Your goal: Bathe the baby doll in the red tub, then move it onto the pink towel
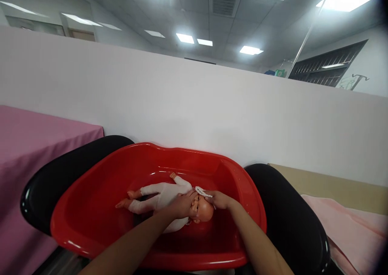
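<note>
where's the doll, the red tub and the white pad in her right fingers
doll [165,196], head view, on its white torso
red tub [91,214], head view, on its bare inner wall
white pad [202,192], head view, on its middle

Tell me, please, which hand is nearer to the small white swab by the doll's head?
Right. The right hand holds the white swab at its fingertips; the left hand rests on the doll, just beside it.

Training rm in office-type bldg: white partition wall [194,101], drop ceiling w/ panel lights [184,38], cloth-covered tables [30,145], IV stand [359,80].
</note>
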{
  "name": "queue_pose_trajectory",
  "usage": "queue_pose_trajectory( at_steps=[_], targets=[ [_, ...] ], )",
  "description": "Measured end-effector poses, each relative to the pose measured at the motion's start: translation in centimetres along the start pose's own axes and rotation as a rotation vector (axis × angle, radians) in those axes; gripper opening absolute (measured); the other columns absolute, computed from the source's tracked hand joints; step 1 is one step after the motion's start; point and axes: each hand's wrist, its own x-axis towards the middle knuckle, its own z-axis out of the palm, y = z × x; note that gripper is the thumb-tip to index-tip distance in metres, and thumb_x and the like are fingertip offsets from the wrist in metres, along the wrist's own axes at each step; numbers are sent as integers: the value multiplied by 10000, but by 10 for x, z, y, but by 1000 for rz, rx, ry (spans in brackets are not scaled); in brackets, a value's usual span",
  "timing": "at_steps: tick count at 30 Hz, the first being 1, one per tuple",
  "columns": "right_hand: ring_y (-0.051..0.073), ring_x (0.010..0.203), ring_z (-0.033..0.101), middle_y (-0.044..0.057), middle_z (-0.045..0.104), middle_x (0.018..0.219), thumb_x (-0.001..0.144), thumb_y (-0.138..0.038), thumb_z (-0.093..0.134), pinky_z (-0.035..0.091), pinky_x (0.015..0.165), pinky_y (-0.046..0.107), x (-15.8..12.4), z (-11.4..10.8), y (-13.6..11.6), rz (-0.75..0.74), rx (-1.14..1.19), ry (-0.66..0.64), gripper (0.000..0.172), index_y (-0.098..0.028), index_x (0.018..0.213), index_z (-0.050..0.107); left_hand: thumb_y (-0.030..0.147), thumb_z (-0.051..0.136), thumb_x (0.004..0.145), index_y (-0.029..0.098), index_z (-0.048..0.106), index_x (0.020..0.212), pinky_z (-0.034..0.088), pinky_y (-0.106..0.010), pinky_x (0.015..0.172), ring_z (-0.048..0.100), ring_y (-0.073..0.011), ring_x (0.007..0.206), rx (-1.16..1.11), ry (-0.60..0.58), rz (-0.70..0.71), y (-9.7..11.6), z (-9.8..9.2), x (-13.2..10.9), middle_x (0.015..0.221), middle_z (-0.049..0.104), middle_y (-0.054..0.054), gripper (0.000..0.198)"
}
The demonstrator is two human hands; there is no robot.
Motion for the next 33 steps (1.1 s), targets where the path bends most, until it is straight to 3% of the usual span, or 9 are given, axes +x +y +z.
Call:
queue_pose_trajectory(
  at_steps=[3,6,8,11,14,18,26,30,33],
  targets=[
    [256,675,684,95,747,819,1099,-441,417,603,773,444,-6,0,-1,208,-44,-7,555,-135,1526,597,428,875,732,338,634,1459,412,-474,1073,559,-425,1396,5,36,50,-2,4,-2,1577,596,-96,771],
    [300,1102,729,138,760,1286,1081,-509,483,551,1076,474,-8,5,-14,-62,-32,6,526,-194,1447,690,406,858,742,362,681,1394,411,-409,1076,592,-393,1364,-3,51,34,-2,3,-5,1488,662,-55,678],
    [326,1466,538,113,612,1571,1047,-594,551,349,1299,473,-6,8,-23,-204,-74,9,544,-208,1370,755,376,849,741,380,694,1377,398,-371,1090,608,-358,1345,-48,43,16,-2,2,-7,1459,677,-27,654],
    [321,1529,478,102,576,1615,1044,-595,573,304,1328,471,-4,11,-29,-150,-71,11,549,-215,1404,738,336,838,735,400,688,1386,382,-362,1104,602,-335,1358,-83,44,-6,-1,1,-7,1482,659,-8,670],
    [313,1089,748,148,788,1222,1101,-509,467,572,1044,492,-7,8,-26,85,-13,40,529,-187,1465,676,334,842,723,401,681,1403,374,-383,1113,579,-354,1390,-74,37,-3,0,0,-7,1499,651,-18,702],
    [266,573,660,34,630,579,1126,-460,356,582,681,420,-14,-1,-19,265,-27,-15,571,-132,1519,608,353,835,716,359,659,1450,374,-409,1110,586,-378,1374,-70,31,23,-3,1,-5,1512,647,-56,755],
    [282,1383,610,90,704,1455,1023,-553,602,416,1225,390,-8,-2,-22,-142,157,-27,503,-201,1342,768,388,787,741,302,724,1314,415,-439,1049,644,-395,1234,-35,24,-4,-9,2,0,1342,719,-95,583],
    [228,807,707,71,791,936,1071,-505,520,566,855,368,-11,0,-22,49,16,65,464,-178,1283,772,418,795,732,267,671,1434,392,-487,1065,625,-425,1262,-9,9,-9,-7,1,-1,1410,699,-130,729],
    [207,543,601,20,614,573,1097,-571,408,495,626,324,-15,-1,-22,183,-51,69,561,-150,1165,772,427,803,711,259,599,1534,378,-498,1077,595,-443,1322,-28,1,-1,-6,-1,-2,1464,679,-148,864]
  ],
)
